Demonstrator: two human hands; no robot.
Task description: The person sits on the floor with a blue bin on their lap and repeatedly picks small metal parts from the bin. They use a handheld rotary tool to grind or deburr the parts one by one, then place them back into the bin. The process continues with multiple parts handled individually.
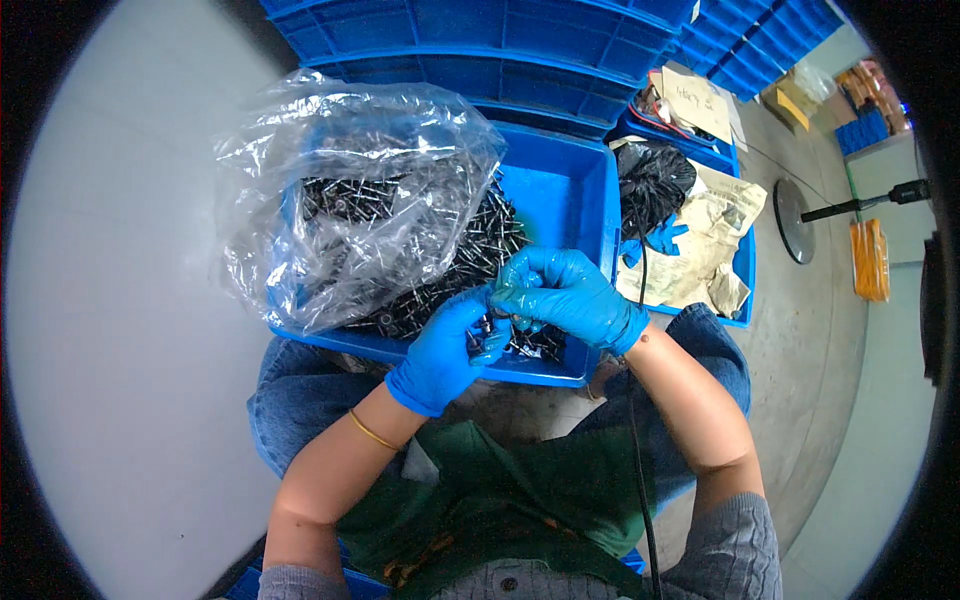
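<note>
Both my hands wear blue gloves and meet over the front of a blue plastic bin (598,205). My left hand (445,345) is closed around a small dark metal part (487,324) with a shiny end. Close against it, my right hand (565,295) is closed in a pinch near the left fingertips; whatever lies between its fingers is hidden. Below the hands sits a heap of slim, dark, pin-like metal parts (490,232). Several shinier pieces (535,345) lie in the bin's front right corner, under my right hand.
Clear plastic sheeting (350,240) covers the bin's left side and part of the heap. Stacked blue crates (480,35) rise behind. To the right are a black plastic bag (655,178), a blue glove (663,238) and crumpled paper (715,240). A black cable (637,440) hangs past my right arm.
</note>
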